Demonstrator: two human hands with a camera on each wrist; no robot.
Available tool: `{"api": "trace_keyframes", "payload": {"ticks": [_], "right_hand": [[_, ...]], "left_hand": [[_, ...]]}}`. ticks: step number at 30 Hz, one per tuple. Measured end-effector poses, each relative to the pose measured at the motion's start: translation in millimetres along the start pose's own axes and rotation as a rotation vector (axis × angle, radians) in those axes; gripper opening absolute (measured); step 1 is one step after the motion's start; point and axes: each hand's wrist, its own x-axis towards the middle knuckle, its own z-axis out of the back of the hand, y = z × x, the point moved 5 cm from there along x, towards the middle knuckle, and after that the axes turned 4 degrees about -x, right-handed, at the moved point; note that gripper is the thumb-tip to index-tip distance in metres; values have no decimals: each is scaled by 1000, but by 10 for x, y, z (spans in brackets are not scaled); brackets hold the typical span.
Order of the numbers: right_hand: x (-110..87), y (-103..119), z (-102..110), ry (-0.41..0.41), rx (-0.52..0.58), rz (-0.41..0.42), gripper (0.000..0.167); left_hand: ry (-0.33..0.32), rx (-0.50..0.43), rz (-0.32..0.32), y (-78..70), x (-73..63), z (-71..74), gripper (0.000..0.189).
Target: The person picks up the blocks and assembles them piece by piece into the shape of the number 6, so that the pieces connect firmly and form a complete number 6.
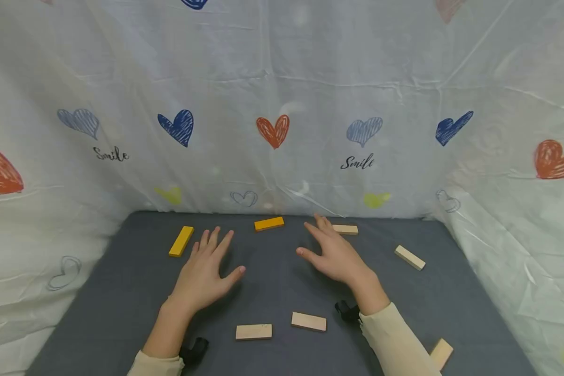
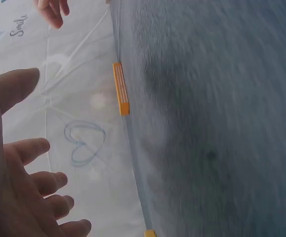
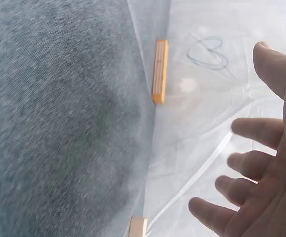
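Both hands hover over a dark grey table with fingers spread, holding nothing. My left hand (image 1: 204,277) is nearest a yellow-orange wooden block (image 1: 181,241), just right of it. My right hand (image 1: 336,253) partly covers a pale wooden block (image 1: 348,230) by the back edge. Between the hands, farther back, lies an orange block (image 1: 269,224); it shows in the left wrist view as an orange block (image 2: 121,89) with pale stripes along its side. Two more pale blocks, one on the left (image 1: 254,331) and one on the right (image 1: 308,321), lie nearer the front.
Another pale block (image 1: 410,257) lies at right, and one more (image 1: 441,353) is partly behind the right sleeve (image 1: 397,339). A white curtain (image 1: 310,172) printed with hearts hangs around the back and sides of the table (image 1: 272,282). Black wrist mounts (image 1: 195,351) sit beneath the wrists.
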Motion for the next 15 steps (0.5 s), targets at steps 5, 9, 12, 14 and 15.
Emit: {"api": "trace_keyframes", "payload": {"ticks": [5,9,12,14,15], "right_hand": [[72,75,-25,11,-12,18,87],[140,145,-63,10,-7,49,86],[191,204,-94,8,1,65,83],[219,248,-113,8,8,73,80],[232,269,-124,10,12,77,79]], "left_hand": [[-26,15,12,94,-114,148,88],[-49,20,42,187,-221,266,71],[-64,16,56,259,-304,333,58],[-73,9,60,307,-365,371,53],[-75,5,65,330,-400,389,51]]}}
